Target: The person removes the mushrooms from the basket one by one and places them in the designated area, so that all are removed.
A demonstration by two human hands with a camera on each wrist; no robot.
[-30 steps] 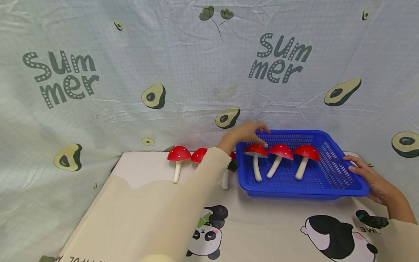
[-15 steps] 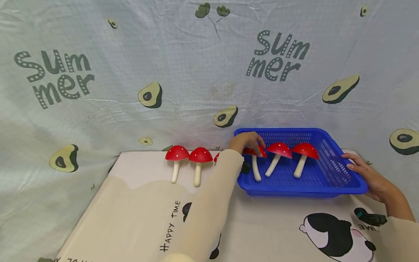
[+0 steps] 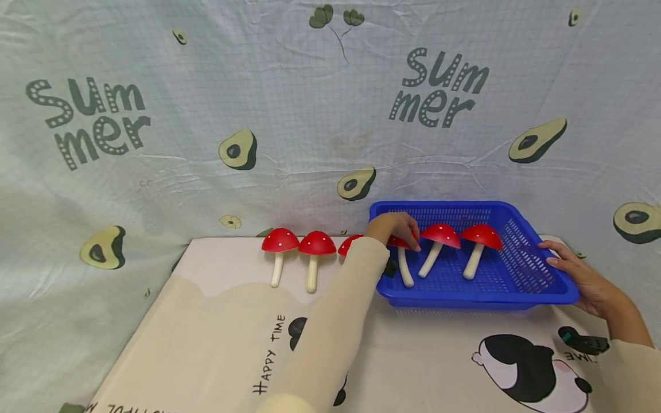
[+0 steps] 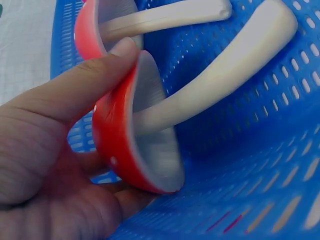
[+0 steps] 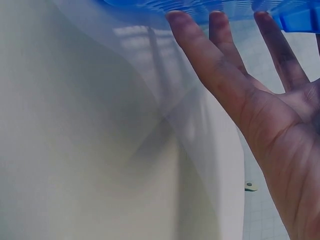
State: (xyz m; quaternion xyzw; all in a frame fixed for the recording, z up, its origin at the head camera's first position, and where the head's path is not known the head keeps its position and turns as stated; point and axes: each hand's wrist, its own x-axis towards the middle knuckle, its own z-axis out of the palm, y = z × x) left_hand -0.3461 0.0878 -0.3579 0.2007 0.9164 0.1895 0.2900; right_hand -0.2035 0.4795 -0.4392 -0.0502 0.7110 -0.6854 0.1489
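In the head view my left hand [image 3: 396, 228] reaches into the left end of a blue plastic basket [image 3: 475, 300]. It grips the red cap of a toy mushroom [image 3: 405, 269], which has a pale stem. The left wrist view shows the thumb over the cap [image 4: 112, 132] and fingers around its far side. Two more red-capped mushrooms, a middle one [image 3: 439, 236] and a right one [image 3: 481, 238], lie in the basket. My right hand [image 3: 591, 287] is at the basket's right side. In the right wrist view, its fairly straight fingers [image 5: 220, 35] touch the blue plastic.
Left of the basket, a mushroom [image 3: 279, 242] and another mushroom [image 3: 317, 245] lie on the patterned tablecloth [image 3: 217, 344]. A third mushroom [image 3: 347, 245] is mostly hidden by my left sleeve [image 3: 330, 327]. A printed cloth [image 3: 299, 103] hangs behind the table.
My left hand has come down from above the basket's left end onto the mushroom cap and now grips it. My right hand stays at the basket's side.
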